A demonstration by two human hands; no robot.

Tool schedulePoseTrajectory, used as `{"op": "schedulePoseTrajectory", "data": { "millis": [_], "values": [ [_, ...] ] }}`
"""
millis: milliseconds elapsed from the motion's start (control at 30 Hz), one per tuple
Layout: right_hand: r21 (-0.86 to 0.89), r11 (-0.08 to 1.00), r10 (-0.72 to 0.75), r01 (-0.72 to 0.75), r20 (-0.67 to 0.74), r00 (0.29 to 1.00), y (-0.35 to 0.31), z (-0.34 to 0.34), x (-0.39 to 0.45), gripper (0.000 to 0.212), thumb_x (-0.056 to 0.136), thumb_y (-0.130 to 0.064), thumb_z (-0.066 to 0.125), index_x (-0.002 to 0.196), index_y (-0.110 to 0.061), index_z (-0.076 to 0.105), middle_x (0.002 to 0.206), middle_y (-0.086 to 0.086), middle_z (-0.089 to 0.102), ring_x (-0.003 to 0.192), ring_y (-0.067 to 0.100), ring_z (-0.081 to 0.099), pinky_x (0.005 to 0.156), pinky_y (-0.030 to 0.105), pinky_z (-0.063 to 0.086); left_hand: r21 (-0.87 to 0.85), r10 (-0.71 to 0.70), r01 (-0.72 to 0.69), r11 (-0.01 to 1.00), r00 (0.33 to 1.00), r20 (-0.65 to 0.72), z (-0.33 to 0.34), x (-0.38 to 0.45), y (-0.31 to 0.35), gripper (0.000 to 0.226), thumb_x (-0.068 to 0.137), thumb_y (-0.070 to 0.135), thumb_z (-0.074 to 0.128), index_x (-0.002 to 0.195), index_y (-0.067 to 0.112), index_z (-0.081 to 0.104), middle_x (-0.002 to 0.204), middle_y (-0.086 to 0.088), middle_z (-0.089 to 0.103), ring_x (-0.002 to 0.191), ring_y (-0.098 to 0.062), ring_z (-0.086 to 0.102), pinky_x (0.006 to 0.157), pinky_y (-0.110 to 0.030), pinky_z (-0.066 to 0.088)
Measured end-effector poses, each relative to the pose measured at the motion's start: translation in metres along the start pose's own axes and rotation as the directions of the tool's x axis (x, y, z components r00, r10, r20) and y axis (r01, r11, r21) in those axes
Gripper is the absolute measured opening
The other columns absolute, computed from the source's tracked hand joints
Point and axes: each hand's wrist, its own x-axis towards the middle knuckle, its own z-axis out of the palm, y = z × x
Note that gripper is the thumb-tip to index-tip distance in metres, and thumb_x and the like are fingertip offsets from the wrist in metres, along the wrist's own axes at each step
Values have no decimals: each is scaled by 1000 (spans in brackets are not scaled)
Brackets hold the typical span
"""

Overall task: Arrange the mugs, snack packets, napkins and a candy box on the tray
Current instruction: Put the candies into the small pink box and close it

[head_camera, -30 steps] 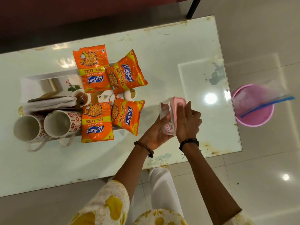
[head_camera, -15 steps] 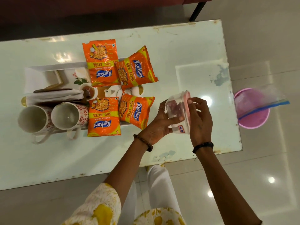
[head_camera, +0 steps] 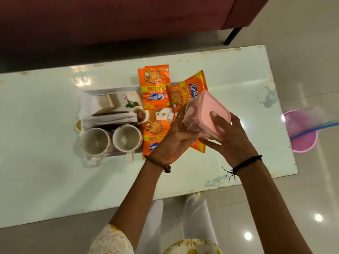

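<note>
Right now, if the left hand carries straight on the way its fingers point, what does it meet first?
Probably the upper right snack packet; the left hand already holds the candy box, though height is unclear.

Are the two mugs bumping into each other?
Cannot tell. In the head view the left mug and right mug sit side by side, rims nearly meeting, but blur hides any contact or gap.

snack packet (head_camera: 199,146) mostly hidden behind hands; candy box (head_camera: 207,117) contents unclear
</note>
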Motion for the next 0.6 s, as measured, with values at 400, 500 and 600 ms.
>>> {"op": "schedulePoseTrajectory", "data": {
  "millis": [400,500,600],
  "values": [
    [65,997,33,-44,166,986,44,113,11,19,89,-15,54,108,-14,59,102,5,66,91,17,63,70,24,58,162,62,-15,987,955,-290,-99,-64,103,45,90,-2,46,132,12,43,104,-7,63,86,-17,66,69,-32,59],
    [4,1000,-1,0,206,979,54,137,19,9,87,-14,57,92,-14,65,90,2,71,85,14,68,70,23,60,194,126,-67,979,942,-312,-121,-73,115,47,91,-1,42,137,8,40,111,-9,61,97,-22,62,71,-33,60],
    [-76,996,-21,40,235,972,52,164,31,8,85,-14,61,93,-14,64,90,2,70,80,11,67,67,21,59,142,176,-140,980,940,-293,-142,-75,127,37,91,1,41,127,11,49,108,-6,66,92,-19,69,72,-34,61]
  ]
}}
